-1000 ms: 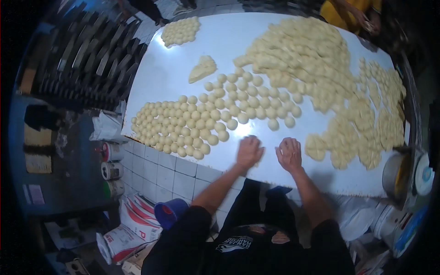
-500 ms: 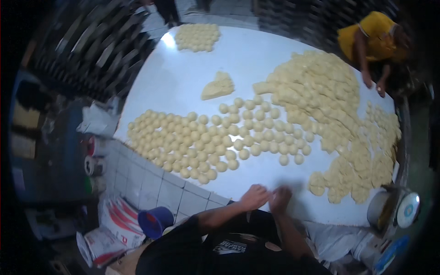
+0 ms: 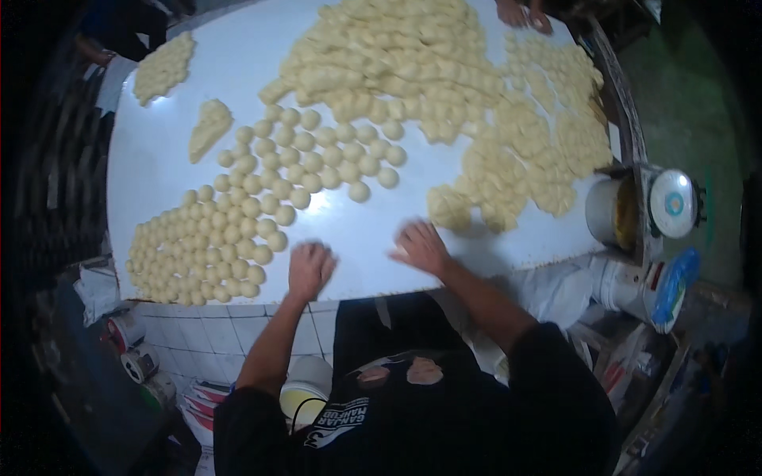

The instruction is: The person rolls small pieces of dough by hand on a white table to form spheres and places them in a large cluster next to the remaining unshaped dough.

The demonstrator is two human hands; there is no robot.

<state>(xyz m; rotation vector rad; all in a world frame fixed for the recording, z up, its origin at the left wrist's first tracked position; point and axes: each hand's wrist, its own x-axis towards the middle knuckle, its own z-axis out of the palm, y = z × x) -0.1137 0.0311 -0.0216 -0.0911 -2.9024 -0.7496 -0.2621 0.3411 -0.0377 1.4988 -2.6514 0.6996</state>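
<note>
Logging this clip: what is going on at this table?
A person presses both palms on a white table, apparently rolling dough. The left hand is beside rows of round dough balls; the right hand is near a heap of rough dough pieces. Whether either palm covers dough is hidden. Another person's hands work at the far edge.

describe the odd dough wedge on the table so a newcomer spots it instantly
Start at the white table and look to its far left, beyond the rows of small round dough balls. There lies the dough wedge, alone on bare surface. Unlike the neat balls, it is one elongated, uncut, roughly triangular lump.
</note>
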